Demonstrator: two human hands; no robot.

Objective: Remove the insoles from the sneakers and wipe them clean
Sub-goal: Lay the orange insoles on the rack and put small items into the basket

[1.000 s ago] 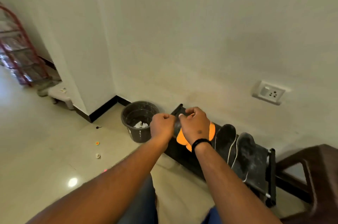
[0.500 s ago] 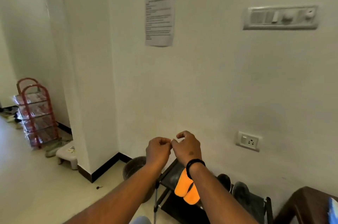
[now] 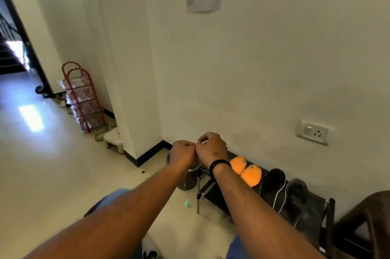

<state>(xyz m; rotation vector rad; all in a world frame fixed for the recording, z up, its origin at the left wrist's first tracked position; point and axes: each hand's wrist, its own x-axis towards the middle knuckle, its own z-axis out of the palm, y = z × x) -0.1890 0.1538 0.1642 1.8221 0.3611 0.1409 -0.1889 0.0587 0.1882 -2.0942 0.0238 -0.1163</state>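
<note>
Both hands, left (image 3: 183, 152) & right (image 3: 212, 147), fisted, knuckles touching; orange insoles (image 3: 245, 170) lie below-right on rack (image 3: 312, 216).

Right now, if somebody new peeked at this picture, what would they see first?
Probably the two bright orange insoles lying side by side on the low dark rack by the wall, next to two dark sneakers. In front, the left hand and right hand meet with curled fingers. A red wire shelf stands far left.

Soft, slightly blurred view; daylight glares on the floor (image 3: 31, 119) at left.
</note>
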